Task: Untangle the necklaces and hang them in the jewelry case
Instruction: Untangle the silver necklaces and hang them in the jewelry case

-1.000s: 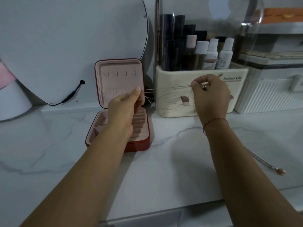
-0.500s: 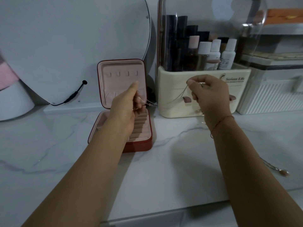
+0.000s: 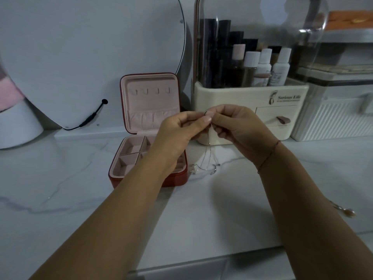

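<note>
"Serious Life" is printed on the cream organizer [image 3: 232,96], whose clear dome covers white-capped bottles [image 3: 263,67] and dark tubes [image 3: 214,51]. Beside it the red jewelry case [image 3: 153,104] stands open, with four small hooks [image 3: 150,90] in its pink lid and divided compartments in its base. In front of the organizer the left hand [image 3: 177,132] and right hand [image 3: 240,130] meet, both pinching the necklaces [image 3: 205,158], thin chains that hang to the marble counter [image 3: 212,209] just right of the case, seemingly looped together.

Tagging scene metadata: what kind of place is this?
Likely a home vanity counter: cream cosmetics organiser with clear dome lid, open red jewelry case with pink lining, large round mirror.
</note>
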`<state>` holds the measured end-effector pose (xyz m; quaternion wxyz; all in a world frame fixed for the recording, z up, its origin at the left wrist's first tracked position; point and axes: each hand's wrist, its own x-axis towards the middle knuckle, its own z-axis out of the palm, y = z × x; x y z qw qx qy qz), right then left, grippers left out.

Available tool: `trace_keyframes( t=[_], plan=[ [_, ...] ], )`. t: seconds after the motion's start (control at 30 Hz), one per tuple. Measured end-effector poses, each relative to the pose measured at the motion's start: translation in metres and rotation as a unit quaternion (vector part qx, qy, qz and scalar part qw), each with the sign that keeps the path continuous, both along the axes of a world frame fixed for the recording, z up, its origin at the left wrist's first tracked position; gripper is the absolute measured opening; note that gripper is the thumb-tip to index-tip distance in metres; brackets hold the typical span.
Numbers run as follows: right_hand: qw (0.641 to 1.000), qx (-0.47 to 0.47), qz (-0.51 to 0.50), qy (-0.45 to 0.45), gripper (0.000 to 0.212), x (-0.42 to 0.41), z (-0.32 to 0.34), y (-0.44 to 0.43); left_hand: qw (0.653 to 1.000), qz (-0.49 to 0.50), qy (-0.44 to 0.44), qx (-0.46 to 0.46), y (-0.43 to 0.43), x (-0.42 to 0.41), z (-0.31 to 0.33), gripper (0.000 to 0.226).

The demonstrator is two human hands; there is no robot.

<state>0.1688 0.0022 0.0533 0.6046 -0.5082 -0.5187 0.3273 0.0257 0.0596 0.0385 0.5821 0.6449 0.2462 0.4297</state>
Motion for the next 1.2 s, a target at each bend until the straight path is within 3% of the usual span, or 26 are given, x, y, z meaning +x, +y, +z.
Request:
trace_keyframes(
  t=[0.17,0.47,0.63,0.7,0.87,1.2],
  plan=[
    [0.999,-0.019,0.012,0.032,0.019,-0.0009,-0.0016,0.0022,0.998,0.031,-0.039,-0.031,0.0037,0.0018,-0.0023,0.01],
    [0.999,-0.008,0.042,0.014,0.02,-0.0026,-0.0012,0.001,0.993,0.035,-0.081,-0.083,0.0062,0.0012,-0.0011,0.011],
    [1.0,-0.008,0.029,0.001,0.016,-0.0022,-0.0011,0.0016,0.991,0.026,-0.05,-0.118,0.0039,0.0008,0.0003,0.002],
    [1.0,-0.01,0.03,0.003,0.014,-0.0017,-0.0012,0.0019,0.992,0.031,-0.026,-0.123,0.0026,0.0012,0.0003,0.011],
    [0.999,-0.015,0.04,0.012,0.016,-0.0015,-0.002,0.001,0.996,0.073,0.022,-0.038,0.0013,0.0015,-0.0007,0.017],
    [1.0,-0.01,0.006,-0.014,0.011,-0.0014,-0.0031,0.0019,0.999,0.039,0.028,-0.006,-0.0021,0.0002,0.0004,0.006]
  ],
)
